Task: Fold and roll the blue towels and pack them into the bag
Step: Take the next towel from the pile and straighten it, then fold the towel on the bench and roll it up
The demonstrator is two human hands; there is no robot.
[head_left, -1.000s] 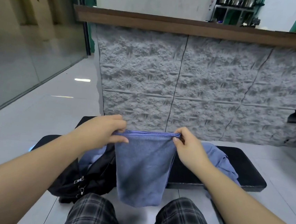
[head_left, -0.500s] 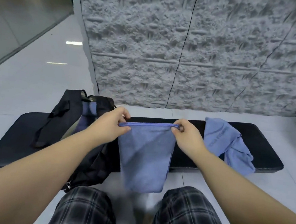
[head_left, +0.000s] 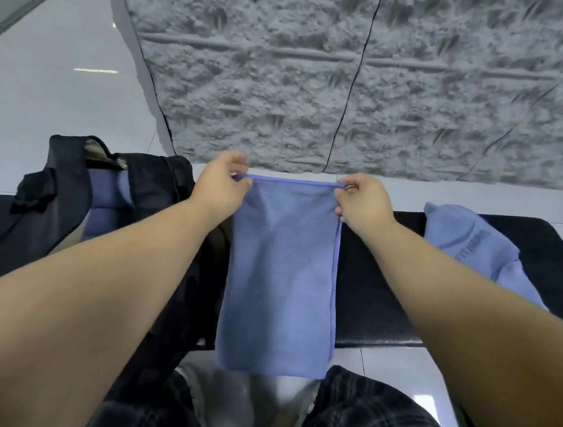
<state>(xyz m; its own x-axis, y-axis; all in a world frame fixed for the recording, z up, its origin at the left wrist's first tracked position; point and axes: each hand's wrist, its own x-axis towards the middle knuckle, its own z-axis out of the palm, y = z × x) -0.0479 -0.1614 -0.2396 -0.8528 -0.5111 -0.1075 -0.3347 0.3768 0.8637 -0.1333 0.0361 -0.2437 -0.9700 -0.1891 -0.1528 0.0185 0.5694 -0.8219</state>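
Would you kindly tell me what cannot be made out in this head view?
- Inside of the black bag: hidden by its flaps and the left forearm.
- Print on the spare towel: too blurred to read.
- Layers of the held towel, pinched by left hand and right hand: uncountable.

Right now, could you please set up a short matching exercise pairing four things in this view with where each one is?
Things:
1. folded blue towel
2. loose blue towel
3. black bag
4. bench

Places:
A. crumpled on the bench's right end
B. standing open on the bench's left end
C. hanging from both hands
D. before the grey textured wall

Pairs: 1-C, 2-A, 3-B, 4-D
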